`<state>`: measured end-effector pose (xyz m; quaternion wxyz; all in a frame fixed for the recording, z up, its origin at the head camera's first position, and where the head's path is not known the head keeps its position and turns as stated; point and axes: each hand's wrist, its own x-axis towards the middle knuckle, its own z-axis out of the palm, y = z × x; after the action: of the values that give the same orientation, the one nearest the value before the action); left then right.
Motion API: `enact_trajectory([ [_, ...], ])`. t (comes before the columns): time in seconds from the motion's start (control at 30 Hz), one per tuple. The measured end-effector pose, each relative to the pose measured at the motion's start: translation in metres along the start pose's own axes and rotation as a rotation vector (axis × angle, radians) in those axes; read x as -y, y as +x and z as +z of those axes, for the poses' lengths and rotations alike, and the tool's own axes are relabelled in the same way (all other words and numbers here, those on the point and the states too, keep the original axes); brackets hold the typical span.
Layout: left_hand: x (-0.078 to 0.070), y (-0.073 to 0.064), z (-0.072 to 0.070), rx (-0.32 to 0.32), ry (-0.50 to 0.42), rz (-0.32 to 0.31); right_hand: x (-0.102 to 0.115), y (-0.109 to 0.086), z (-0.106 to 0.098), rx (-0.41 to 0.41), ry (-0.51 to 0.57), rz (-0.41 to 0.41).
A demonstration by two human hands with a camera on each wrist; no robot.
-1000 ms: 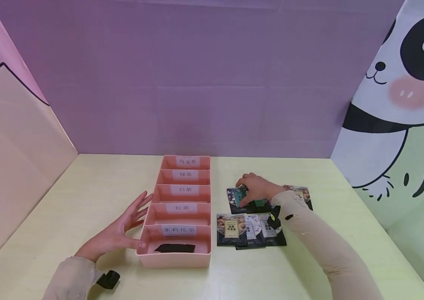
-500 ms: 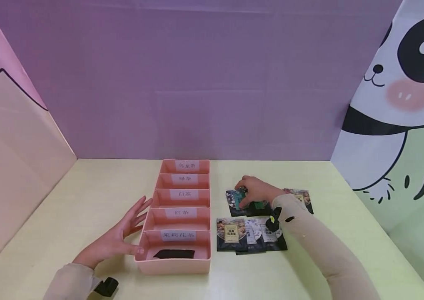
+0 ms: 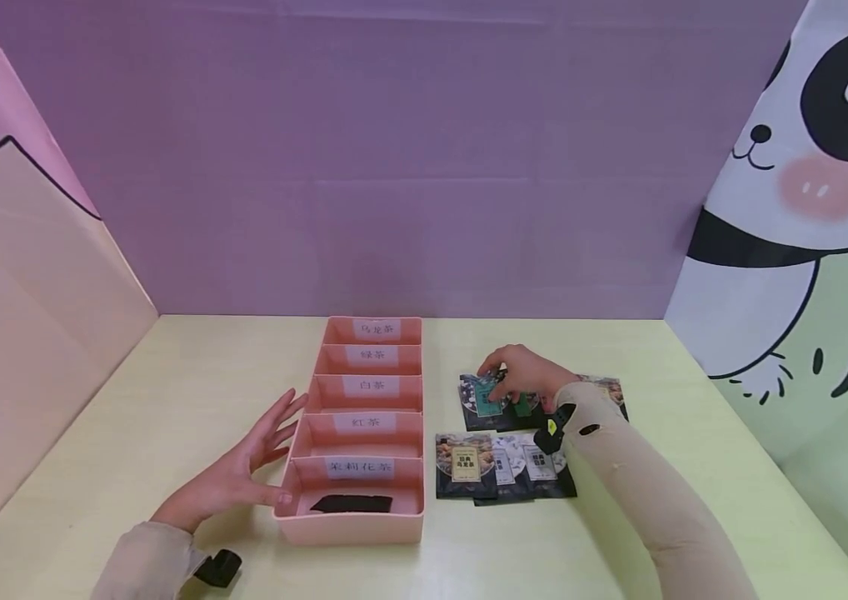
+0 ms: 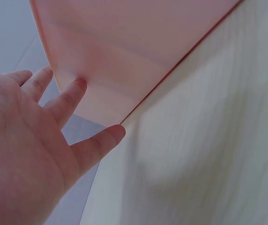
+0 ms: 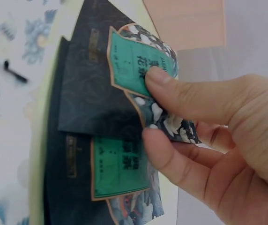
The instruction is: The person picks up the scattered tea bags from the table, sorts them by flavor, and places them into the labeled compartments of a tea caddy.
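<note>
- Right hand (image 3: 527,369) pinches the teal-labelled packet (image 3: 486,398) between thumb and fingers; the right-wrist view shows the grip at its printed end.
- Left hand (image 3: 232,479) has its fingers spread apart; the thumb is at the near left corner of the pink box (image 3: 352,530), and the left-wrist view shows a fingertip touching the outer side wall.
- The teal-labelled packet is in the far group, right of the box, and overlaps part of the green-labelled packet (image 3: 523,407) next to it.
- Another dark packet (image 3: 611,390) sits at the right end of that group, partly hidden by the right sleeve (image 3: 641,475).
- Nearer the person lie a yellow-labelled packet (image 3: 465,465) and two white-labelled packets (image 3: 541,467), side by side and partly overlapping.
- The box has five compartments in a line, each with a white label on its back wall; a black packet (image 3: 352,503) lies in the nearest one.
- Everything sits on a pale table (image 3: 259,350) before a purple backdrop (image 3: 394,167), with a printed panda (image 3: 829,125) at right.
</note>
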<state>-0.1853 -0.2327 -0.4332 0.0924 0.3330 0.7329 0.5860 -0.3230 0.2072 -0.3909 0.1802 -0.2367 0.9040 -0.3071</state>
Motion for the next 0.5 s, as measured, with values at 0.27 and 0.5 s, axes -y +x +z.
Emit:
enact_trajectory([
  [0.27, 0.0005, 0.0003, -0.0009, -0.001, -0.002, -0.016, 0.0051, -0.0015, -0.0055, 0.010, 0.037, 0.010],
  [0.5, 0.0000, -0.0006, 0.0015, 0.000, 0.004, 0.014, 0.0103, -0.0075, -0.0091, 0.024, 0.045, -0.018],
])
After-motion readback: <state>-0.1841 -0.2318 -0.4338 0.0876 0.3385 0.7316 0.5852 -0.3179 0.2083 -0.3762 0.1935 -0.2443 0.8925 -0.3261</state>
